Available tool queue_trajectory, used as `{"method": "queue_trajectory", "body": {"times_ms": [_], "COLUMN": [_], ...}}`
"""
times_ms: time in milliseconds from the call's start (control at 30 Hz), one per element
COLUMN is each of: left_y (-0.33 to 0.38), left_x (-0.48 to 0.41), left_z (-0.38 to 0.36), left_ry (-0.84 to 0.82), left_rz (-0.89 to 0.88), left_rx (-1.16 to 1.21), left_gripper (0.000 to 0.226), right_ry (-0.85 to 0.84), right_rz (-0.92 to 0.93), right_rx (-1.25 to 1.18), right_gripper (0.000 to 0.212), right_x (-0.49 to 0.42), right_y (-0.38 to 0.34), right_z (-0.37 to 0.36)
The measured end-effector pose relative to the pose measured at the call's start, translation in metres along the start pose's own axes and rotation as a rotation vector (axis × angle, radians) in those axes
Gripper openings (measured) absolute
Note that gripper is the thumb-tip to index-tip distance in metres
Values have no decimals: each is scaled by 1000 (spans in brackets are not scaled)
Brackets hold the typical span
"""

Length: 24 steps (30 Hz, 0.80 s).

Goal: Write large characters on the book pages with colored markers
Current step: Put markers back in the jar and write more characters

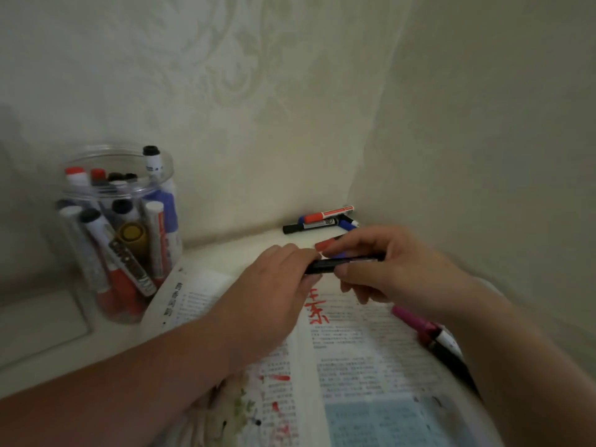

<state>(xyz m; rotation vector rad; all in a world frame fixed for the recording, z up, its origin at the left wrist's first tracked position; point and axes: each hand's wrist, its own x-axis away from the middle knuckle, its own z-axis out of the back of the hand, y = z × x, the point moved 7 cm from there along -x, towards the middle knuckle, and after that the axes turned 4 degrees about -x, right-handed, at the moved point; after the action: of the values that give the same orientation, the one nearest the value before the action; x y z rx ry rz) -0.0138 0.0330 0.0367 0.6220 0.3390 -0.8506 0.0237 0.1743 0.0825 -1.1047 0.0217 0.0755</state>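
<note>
Head view, centre of frame: black marker (342,263) held level above the open book (354,356), gripped at both ends. Left hand (277,285) curled over the left end; right hand (396,269) pinching the barrel from the right, thumb underneath. Just behind the fingertips, red marker end (325,244) peeking out. Below the hands, large red characters (314,309) drawn over the printed columns, partly covered and not readable. Printed text too small and blurred to read. Toward the bottom, red dabs on the left page and a pale blue panel on the right page. At the right edge of the book, pink marker (414,320) lying beneath the right forearm. Middle left: clear jar (80,253) crowded with markers, one slanted barrel bearing a bold label, letters blurred. Farther back by the wall, small heap of markers (322,219), red one uppermost, label unreadable.
</note>
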Motion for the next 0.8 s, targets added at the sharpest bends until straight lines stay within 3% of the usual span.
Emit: {"method": "queue_trajectory", "body": {"times_ms": [100, 367, 467, 533, 633, 800], "left_y": [3, 6, 4, 0, -4, -3], "left_x": [3, 9, 11, 17, 22, 21], "left_z": [3, -1, -8, -19, -25, -23], "left_ry": [-20, -109, -234, -424, -578, -663], "left_rz": [3, 27, 116, 193, 193, 231], "left_rx": [124, 191, 118, -25, -247, -312], "left_gripper": [38, 38, 55, 85, 118, 120], "right_ry": [60, 214, 407, 535, 484, 278], "right_rz": [40, 64, 23, -43, -114, -80], "right_rx": [-360, -389, -484, -462, -372, -342], "right_gripper": [16, 5, 8, 14, 26, 14], "right_x": [14, 29, 29, 29, 23, 18], "right_y": [7, 20, 34, 50, 64, 59], "right_z": [0, -27, -2, 21, 31, 12]}}
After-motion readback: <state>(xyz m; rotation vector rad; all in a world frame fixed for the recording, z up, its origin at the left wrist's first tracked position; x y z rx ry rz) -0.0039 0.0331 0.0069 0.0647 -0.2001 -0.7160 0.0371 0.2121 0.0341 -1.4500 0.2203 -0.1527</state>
